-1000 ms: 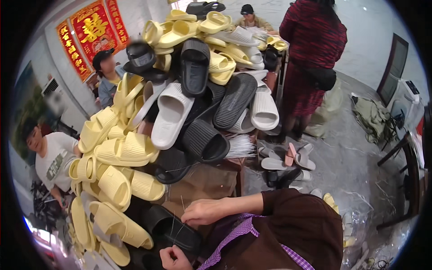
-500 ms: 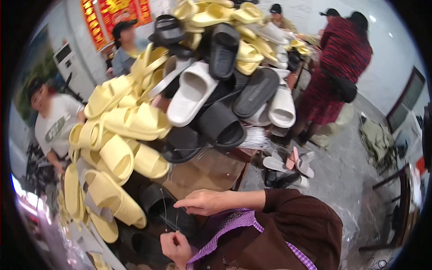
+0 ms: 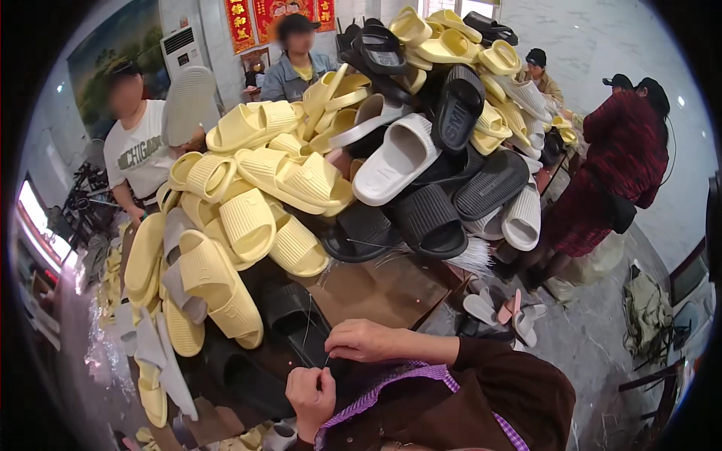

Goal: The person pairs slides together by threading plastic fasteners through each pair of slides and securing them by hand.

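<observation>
My left hand (image 3: 310,398) is closed, its thumb raised, low beside a pair of black slide sandals on the brown table. My right hand (image 3: 361,342) sits just above it, fingertips pinched close to the left thumb. A thin clear strand (image 3: 307,322) loops up from between the hands, in front of the black slide sandal (image 3: 295,310). The fingers hide its ends. Another dark slide (image 3: 248,379) lies in shadow left of my left hand.
A tall heap of yellow slides (image 3: 297,177), black slides (image 3: 427,218) and white slides (image 3: 398,158) rises ahead. A bundle of white strands (image 3: 472,257) lies at its right. Loose footwear (image 3: 508,312) is on the floor. Several people stand or sit around the table.
The view has swung, so the heap sits farther right. My right hand has come down to my left, its extended forefinger now curled in. The person at left now holds up a grey slide.
</observation>
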Demonstrator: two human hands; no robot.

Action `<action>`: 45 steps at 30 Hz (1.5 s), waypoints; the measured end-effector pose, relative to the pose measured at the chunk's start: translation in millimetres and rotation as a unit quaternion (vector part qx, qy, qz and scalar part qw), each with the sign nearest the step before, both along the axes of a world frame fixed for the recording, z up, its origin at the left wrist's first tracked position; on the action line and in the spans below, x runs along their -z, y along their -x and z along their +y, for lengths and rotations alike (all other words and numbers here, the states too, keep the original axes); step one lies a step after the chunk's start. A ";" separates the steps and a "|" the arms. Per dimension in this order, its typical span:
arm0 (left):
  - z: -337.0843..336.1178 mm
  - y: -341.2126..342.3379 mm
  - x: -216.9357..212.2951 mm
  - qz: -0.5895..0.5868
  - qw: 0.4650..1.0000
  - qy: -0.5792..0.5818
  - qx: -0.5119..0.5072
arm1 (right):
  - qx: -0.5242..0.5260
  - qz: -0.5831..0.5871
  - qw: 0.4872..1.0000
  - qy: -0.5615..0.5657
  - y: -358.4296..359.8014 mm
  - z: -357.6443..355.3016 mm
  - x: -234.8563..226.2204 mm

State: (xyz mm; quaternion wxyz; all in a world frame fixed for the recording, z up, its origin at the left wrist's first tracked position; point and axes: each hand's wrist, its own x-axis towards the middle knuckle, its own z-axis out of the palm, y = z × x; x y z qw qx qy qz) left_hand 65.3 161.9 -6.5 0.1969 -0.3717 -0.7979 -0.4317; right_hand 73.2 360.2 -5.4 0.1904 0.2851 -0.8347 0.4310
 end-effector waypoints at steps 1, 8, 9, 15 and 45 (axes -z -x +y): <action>-0.9 -1.1 0.0 0.000 1.000 0.001 -0.001 | 0.001 -0.001 1.000 0.000 -1.4 -0.8 0.3; -6.8 -8.7 -2.4 0.014 1.000 0.014 -0.010 | -0.003 -0.019 1.000 0.019 -7.4 -7.6 1.0; -5.2 -7.3 -3.1 0.033 0.999 0.007 -0.012 | 0.001 -0.003 1.000 0.015 -5.5 -5.4 0.8; -9.1 -7.5 -6.2 0.067 0.997 0.018 -0.029 | -0.003 -0.002 1.000 -0.018 2.3 -9.1 -0.7; -16.2 -26.2 -11.8 0.070 0.974 0.176 -0.124 | 0.019 0.002 0.997 -0.081 9.8 -8.5 6.2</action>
